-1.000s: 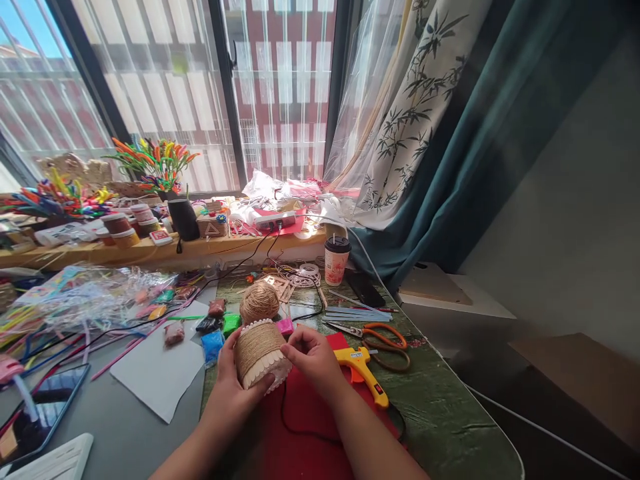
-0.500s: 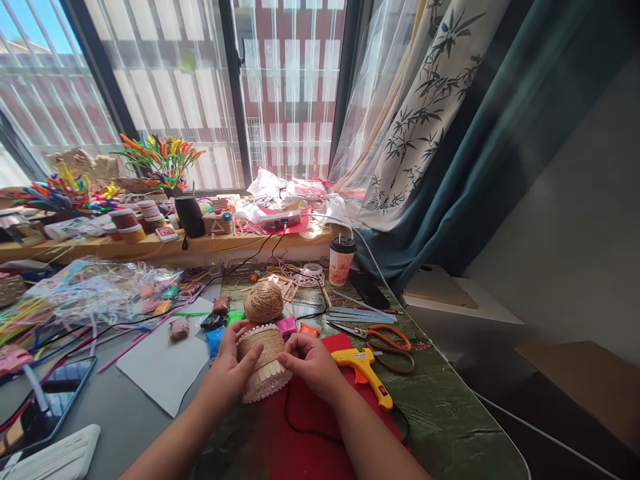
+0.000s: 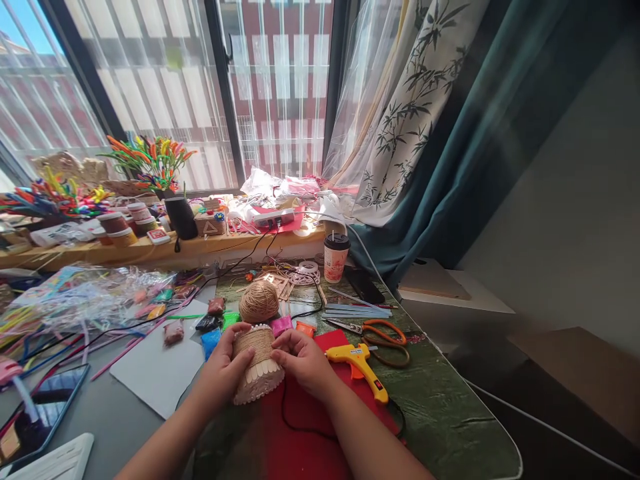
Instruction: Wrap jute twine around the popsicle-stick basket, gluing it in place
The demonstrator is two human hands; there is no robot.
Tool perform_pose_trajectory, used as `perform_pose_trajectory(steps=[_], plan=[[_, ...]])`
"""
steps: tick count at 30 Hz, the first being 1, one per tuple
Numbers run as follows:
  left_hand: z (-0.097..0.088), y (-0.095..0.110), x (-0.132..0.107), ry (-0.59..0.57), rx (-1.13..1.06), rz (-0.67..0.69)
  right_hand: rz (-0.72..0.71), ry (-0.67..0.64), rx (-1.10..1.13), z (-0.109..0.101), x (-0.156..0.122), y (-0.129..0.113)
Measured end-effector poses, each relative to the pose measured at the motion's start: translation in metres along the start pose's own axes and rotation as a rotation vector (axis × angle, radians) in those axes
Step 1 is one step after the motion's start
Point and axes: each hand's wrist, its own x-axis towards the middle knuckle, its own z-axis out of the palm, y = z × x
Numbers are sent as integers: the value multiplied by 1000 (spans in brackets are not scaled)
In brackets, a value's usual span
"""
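Note:
A twine-wrapped cylinder [image 3: 256, 363] with white trim at both ends and wooden sticks along its lower part stands between my hands, above the red sheet [image 3: 305, 427]. My left hand [image 3: 223, 367] wraps round its left side. My right hand [image 3: 303, 360] grips its right side, fingers curled onto the trim. A ball of jute twine [image 3: 259, 301] lies just behind it. A yellow glue gun [image 3: 359, 368] rests right of my right hand.
Orange-handled scissors [image 3: 383, 337], glue sticks [image 3: 357, 311] and a paper cup [image 3: 336, 258] lie to the right on the green table [image 3: 440, 407]. Clay packets [image 3: 213, 333], white paper [image 3: 155, 367], pipe cleaners, a phone [image 3: 40, 417] sit left. The cluttered windowsill [image 3: 150, 250] runs behind.
Both hands have tilted the cylinder upright and lowered it toward the table, showing the wooden sticks near its bottom. The camera view shifted slightly.

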Motion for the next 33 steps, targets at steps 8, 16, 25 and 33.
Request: perform_pose_trajectory(steps=[8,16,25,33], plan=[[-8,13,9,-89,68,16,-2,16,0,0,-1,0],[-14,4,13,-94,50,9,-103,87,-28,-5,4,-2],[-10,8,12,-96,43,-6,-227,297,-265,-10,7,7],[-8,-3,12,-76,44,33,-354,415,-438,-7,3,12]])
